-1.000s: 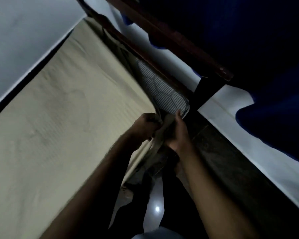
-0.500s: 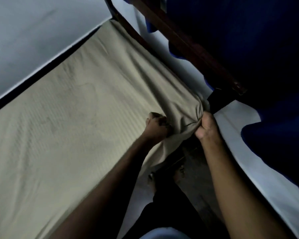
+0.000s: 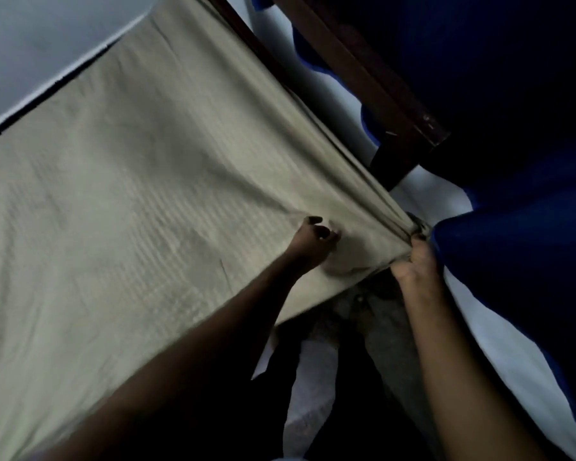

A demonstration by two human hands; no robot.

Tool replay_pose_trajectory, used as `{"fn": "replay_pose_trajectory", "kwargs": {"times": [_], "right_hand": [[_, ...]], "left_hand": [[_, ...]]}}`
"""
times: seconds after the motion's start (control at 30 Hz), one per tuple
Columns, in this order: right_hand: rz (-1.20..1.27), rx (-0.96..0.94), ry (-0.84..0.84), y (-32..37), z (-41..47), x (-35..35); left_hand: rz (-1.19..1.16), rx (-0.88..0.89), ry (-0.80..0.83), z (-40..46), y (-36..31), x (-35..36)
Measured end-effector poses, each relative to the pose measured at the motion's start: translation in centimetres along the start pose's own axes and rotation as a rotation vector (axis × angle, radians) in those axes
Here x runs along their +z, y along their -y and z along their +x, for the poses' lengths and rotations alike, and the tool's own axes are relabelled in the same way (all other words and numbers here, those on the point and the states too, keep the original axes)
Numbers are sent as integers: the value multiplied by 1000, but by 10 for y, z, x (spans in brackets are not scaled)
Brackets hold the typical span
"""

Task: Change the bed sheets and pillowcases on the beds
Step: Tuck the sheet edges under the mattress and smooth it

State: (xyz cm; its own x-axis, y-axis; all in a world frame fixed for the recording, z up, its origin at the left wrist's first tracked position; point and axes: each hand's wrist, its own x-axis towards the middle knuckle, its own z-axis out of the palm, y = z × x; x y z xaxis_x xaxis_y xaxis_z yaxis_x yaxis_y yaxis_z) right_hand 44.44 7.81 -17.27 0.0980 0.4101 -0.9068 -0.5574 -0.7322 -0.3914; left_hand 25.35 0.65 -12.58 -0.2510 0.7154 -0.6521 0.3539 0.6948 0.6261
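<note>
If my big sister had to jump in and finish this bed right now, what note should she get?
Right hand: grips the bunched corner of the beige sheet at the near bed corner.
Left hand: fingers loosely curled on the sheet beside that corner, holding nothing.
Done: sheet spread over the mattress top.
Left: pull the corner down and tuck it, smooth the creases. No pillows or pillowcases in view.

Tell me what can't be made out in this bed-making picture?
- Mattress: head view, covered by the beige sheet.
- Right hand fingertips: buried in bunched sheet at the corner.
- Left hand: blurred, grip unclear.
- Floor between the beds: too dark.
- Blue cloth: cut off by the right edge.
</note>
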Motion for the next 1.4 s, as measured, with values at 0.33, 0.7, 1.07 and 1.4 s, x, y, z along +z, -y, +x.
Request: {"fn": "replay_pose_trajectory", "kwargs": {"times": [0.33, 0.7, 1.07, 1.4], "right_hand": [[-14, 103, -250, -5, 109, -41], [-364, -90, -61, -24, 82, 7], [-1129, -891, -12, -75, 66, 32], [-1442, -797, -123, -75, 133, 72]], "left_hand": [[143, 181, -14, 50, -6, 63], [519, 137, 39, 134, 50, 34], [75, -27, -186, 166, 21, 23], [-70, -122, -316, 247, 1, 2]]}}
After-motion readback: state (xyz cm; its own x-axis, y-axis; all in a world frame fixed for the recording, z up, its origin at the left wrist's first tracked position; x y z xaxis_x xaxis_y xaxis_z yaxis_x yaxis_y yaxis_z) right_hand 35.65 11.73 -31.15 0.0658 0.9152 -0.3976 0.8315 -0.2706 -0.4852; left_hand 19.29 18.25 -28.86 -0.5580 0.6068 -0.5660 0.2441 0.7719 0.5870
